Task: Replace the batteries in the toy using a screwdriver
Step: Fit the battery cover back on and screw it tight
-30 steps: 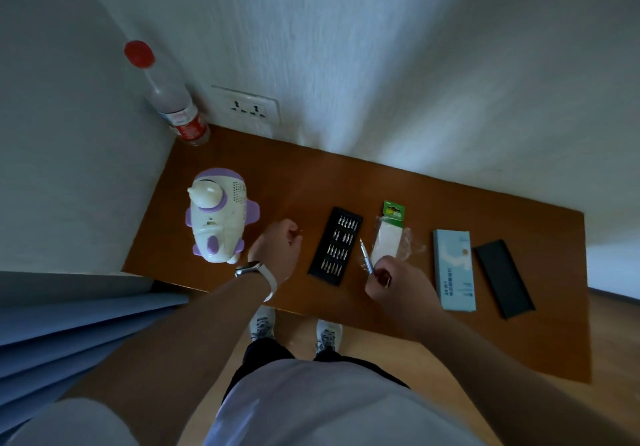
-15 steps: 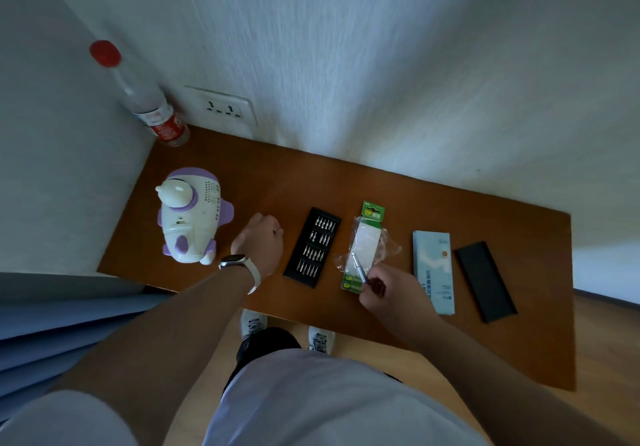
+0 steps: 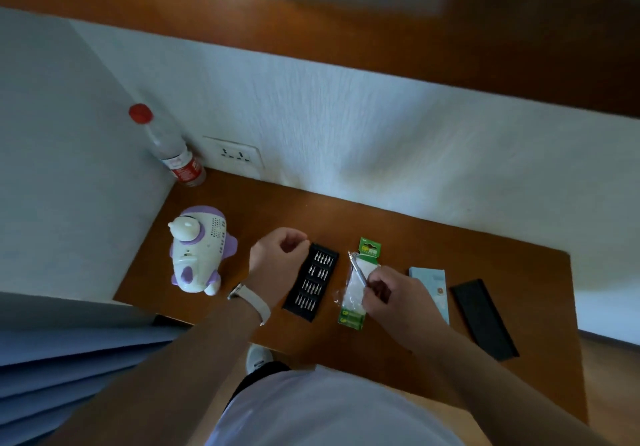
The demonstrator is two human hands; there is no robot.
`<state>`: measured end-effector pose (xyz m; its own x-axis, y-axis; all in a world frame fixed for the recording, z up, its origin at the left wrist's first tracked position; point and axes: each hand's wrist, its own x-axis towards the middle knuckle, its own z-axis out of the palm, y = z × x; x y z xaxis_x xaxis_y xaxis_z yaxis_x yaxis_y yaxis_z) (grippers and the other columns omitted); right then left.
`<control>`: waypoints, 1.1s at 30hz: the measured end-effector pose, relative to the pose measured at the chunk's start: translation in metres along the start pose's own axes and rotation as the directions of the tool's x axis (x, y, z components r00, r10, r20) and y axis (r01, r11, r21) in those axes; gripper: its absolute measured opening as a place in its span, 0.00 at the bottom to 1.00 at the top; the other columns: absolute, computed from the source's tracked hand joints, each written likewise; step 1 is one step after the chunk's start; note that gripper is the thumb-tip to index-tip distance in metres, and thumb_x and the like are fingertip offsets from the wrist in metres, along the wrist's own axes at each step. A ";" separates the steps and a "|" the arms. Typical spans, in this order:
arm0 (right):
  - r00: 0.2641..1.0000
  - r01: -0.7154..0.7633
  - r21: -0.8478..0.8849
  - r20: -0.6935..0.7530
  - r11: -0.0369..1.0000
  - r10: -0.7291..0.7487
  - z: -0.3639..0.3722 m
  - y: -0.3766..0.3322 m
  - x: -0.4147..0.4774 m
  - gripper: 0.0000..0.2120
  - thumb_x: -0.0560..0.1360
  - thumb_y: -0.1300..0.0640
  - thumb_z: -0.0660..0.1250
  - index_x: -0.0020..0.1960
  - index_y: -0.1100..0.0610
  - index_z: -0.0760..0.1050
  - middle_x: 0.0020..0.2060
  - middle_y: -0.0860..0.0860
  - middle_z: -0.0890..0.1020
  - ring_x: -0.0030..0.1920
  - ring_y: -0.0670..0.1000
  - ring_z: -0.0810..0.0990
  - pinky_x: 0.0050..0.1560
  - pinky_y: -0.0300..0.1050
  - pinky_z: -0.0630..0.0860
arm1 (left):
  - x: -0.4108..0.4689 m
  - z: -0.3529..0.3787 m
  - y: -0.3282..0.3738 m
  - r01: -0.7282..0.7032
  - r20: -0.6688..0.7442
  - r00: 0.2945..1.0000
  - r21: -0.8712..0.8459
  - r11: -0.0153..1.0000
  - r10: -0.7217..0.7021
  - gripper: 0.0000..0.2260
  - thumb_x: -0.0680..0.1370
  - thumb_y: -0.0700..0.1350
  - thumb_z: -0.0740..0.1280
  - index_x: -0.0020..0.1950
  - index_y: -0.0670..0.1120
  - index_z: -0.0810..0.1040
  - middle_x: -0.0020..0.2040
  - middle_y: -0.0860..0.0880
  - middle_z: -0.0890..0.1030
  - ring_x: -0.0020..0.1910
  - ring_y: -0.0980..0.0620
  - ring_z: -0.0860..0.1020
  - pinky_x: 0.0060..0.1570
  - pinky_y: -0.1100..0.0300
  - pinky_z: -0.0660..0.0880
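A white and purple toy (image 3: 199, 250) stands at the left of the brown table (image 3: 398, 237). My left hand (image 3: 277, 251) hovers between the toy and a black tray of screwdriver bits (image 3: 311, 286), fingers curled, thumb and fingertips together at the tray's top corner; whether it pinches a bit is too small to tell. My right hand (image 3: 391, 296) grips a slim silver screwdriver (image 3: 357, 269) over a green battery pack (image 3: 358, 289) in clear wrap.
A plastic bottle with a red cap (image 3: 166, 147) stands in the back left corner beside a wall socket (image 3: 235, 156). A light blue box (image 3: 434, 289) and a black lid (image 3: 483, 317) lie to the right. Blue cloth (image 3: 69, 359) hangs at lower left.
The camera has tilted up, so everything sits lower in view. My left hand has shifted right to the bit tray's top corner. My right hand still holds the screwdriver over the battery pack.
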<state>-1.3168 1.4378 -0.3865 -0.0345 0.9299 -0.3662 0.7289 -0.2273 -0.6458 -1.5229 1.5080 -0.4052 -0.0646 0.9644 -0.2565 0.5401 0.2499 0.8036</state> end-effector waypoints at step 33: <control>0.766 0.596 -0.192 -0.156 0.779 -0.624 -0.064 -0.090 -0.054 0.02 0.75 0.44 0.58 0.44 0.36 0.66 0.37 0.36 0.71 0.37 0.39 0.72 0.31 0.30 0.66 | -0.081 -0.112 0.079 -0.225 0.145 0.927 -0.519 0.824 0.345 0.03 0.71 0.38 0.72 0.43 0.43 0.85 0.37 0.45 0.84 0.36 0.50 0.83 0.39 0.61 0.81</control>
<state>-1.3371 1.4260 -0.2658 -0.3745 0.8989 0.2274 0.6791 0.4329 -0.5928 -1.5690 1.4590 -0.2604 0.2484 0.9679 -0.0384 0.0239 0.0335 0.9992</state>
